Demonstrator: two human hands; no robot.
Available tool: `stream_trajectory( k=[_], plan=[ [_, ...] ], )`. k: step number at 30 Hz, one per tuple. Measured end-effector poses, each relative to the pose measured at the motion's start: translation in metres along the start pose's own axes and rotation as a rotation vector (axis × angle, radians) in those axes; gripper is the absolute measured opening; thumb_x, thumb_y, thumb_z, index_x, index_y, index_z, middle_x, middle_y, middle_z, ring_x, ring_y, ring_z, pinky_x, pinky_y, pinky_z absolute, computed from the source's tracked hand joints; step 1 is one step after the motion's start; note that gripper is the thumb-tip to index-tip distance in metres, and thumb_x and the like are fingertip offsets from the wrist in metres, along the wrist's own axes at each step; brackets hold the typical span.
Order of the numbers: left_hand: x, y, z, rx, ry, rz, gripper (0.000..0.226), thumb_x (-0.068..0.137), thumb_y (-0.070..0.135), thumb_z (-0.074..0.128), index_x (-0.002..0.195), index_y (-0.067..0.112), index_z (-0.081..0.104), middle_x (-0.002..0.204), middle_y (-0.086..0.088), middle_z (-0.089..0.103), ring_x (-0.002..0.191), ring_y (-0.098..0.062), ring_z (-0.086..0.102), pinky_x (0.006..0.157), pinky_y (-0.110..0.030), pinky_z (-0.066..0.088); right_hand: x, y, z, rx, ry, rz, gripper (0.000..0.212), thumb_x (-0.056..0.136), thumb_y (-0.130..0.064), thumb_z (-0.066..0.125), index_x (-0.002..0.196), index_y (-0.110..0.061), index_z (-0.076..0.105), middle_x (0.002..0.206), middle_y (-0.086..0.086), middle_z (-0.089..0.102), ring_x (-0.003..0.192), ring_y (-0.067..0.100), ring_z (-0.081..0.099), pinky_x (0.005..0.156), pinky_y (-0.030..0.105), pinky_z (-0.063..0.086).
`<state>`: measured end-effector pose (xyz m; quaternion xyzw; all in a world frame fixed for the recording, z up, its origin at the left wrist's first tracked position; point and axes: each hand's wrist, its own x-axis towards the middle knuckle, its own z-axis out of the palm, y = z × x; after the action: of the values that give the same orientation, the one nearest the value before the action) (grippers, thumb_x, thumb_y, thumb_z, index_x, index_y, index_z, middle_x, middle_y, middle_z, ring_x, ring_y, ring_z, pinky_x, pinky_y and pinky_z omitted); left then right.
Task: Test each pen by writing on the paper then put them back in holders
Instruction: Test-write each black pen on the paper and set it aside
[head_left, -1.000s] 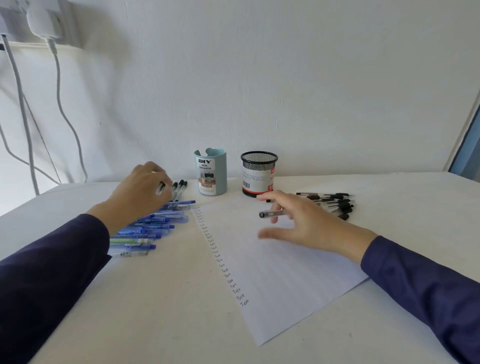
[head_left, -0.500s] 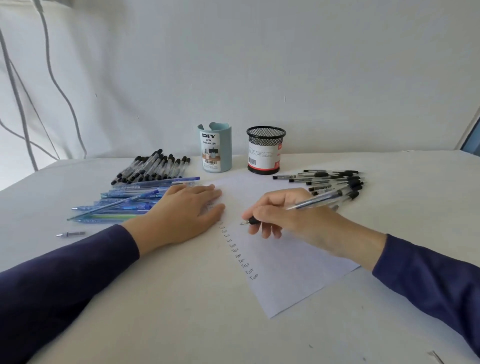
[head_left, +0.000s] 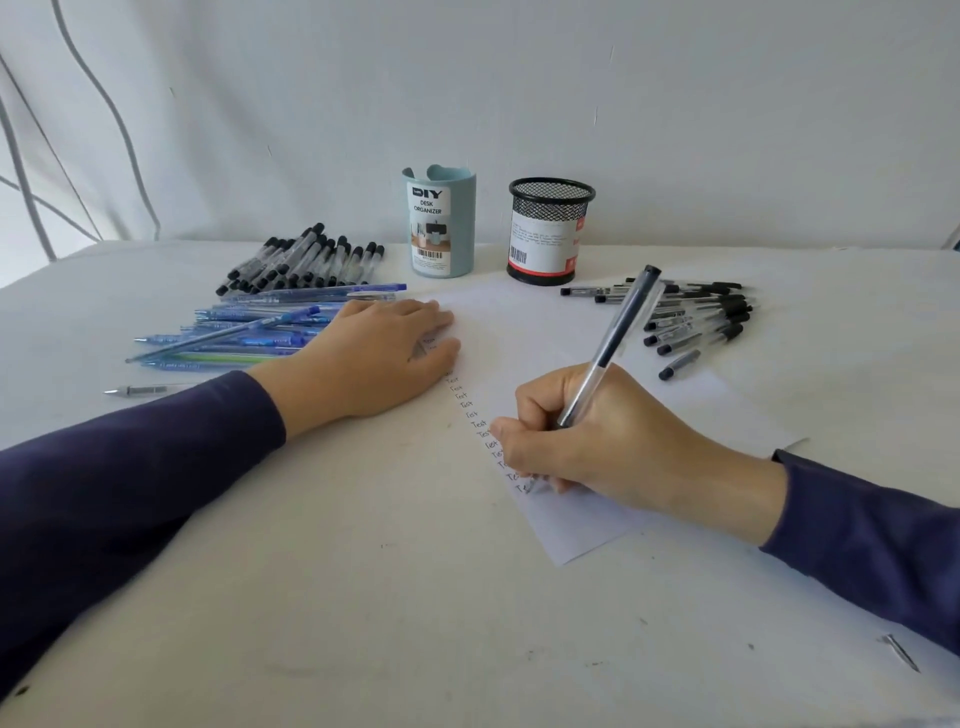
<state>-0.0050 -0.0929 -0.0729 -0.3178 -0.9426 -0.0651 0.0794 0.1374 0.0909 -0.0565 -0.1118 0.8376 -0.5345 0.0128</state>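
pen (head_left: 613, 343) pinched low on barrel by right hand (head_left: 597, 441), tip on paper (head_left: 519, 332) | left hand (head_left: 374, 358) laid flat, paper pinned | pen judged light, stiff, smooth; best gripped near tip

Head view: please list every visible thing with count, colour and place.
table: one, white, under everything.
paper: one, white, centre, "Test" lines on it.
desk organizer: one, light blue, back centre.
mesh holder: one, black, beside organizer.
left black-capped pens: many, clear, back left.
right black-capped pens: many, clear, right of paper.
blue pens: many, blue, left of paper.
loose pen: one, silvery, far left.
cables: several, grey, left wall.
held pen: one, clear, dark cap, right hand.
left hand: one, flat on paper's edge.
right hand: one, grips held pen, writing.
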Motion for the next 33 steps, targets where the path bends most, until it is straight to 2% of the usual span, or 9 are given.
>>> stream_trajectory(
  k=[8, 17, 20, 24, 29, 33],
  plan=[
    [-0.0016, 0.0014, -0.0025, -0.002, 0.013, -0.001, 0.074, 0.084, 0.060, 0.021, 0.146, 0.026, 0.042, 0.154, 0.005, 0.038, 0.142, -0.014, 0.032, 0.116, -0.033, 0.015, -0.0012, -0.0020, 0.0034, -0.001, -0.030, 0.005, 0.043, 0.086, -0.013, 0.070, 0.052, -0.005, 0.045, 0.047, 0.005, 0.041, 0.042, 0.012, 0.042, 0.045, 0.019, 0.038],
    [-0.0025, -0.0002, -0.0009, -0.007, 0.018, 0.003, 0.073, 0.085, 0.061, 0.021, 0.146, 0.026, 0.042, 0.154, 0.005, 0.037, 0.142, -0.015, 0.032, 0.117, -0.035, 0.015, -0.0020, -0.0040, 0.0039, 0.001, -0.047, 0.030, 0.044, 0.087, -0.011, 0.068, 0.050, -0.008, 0.044, 0.044, -0.003, 0.041, 0.041, 0.012, 0.041, 0.043, 0.018, 0.037],
    [-0.0022, -0.0019, 0.0003, 0.002, 0.010, 0.003, 0.073, 0.086, 0.061, 0.021, 0.146, 0.027, 0.041, 0.155, 0.005, 0.037, 0.142, -0.014, 0.031, 0.118, -0.036, 0.015, -0.0031, -0.0064, 0.0036, 0.009, -0.049, 0.051, 0.044, 0.087, -0.011, 0.068, 0.049, -0.011, 0.047, 0.043, -0.005, 0.047, 0.040, 0.010, 0.043, 0.042, 0.017, 0.038],
    [-0.0013, -0.0045, 0.0021, 0.013, 0.014, 0.006, 0.063, 0.094, 0.060, 0.026, 0.147, 0.028, 0.040, 0.155, 0.006, 0.035, 0.143, -0.014, 0.030, 0.118, -0.036, 0.015, -0.0033, -0.0082, 0.0045, -0.022, -0.033, 0.048, 0.048, 0.087, -0.012, 0.067, 0.046, -0.016, 0.043, 0.044, -0.004, 0.046, 0.040, 0.010, 0.042, 0.042, 0.017, 0.038],
    [-0.0014, -0.0047, 0.0014, 0.009, 0.008, -0.002, 0.073, 0.085, 0.062, 0.019, 0.146, 0.028, 0.040, 0.155, 0.006, 0.036, 0.143, -0.015, 0.031, 0.118, -0.038, 0.017, -0.0031, -0.0089, 0.0047, -0.025, -0.029, 0.055, 0.048, 0.086, -0.012, 0.068, 0.045, -0.016, 0.043, 0.047, 0.002, 0.048, 0.041, 0.012, 0.043, 0.043, 0.018, 0.040],
    [-0.0008, -0.0045, 0.0016, 0.016, 0.010, 0.000, 0.067, 0.092, 0.062, 0.023, 0.147, 0.028, 0.039, 0.155, 0.006, 0.036, 0.143, -0.015, 0.030, 0.118, -0.037, 0.016, -0.0018, -0.0081, 0.0033, -0.028, -0.013, 0.041, 0.046, 0.086, -0.011, 0.067, 0.045, -0.015, 0.045, 0.045, -0.002, 0.048, 0.039, 0.011, 0.044, 0.042, 0.018, 0.039]
  ],
)
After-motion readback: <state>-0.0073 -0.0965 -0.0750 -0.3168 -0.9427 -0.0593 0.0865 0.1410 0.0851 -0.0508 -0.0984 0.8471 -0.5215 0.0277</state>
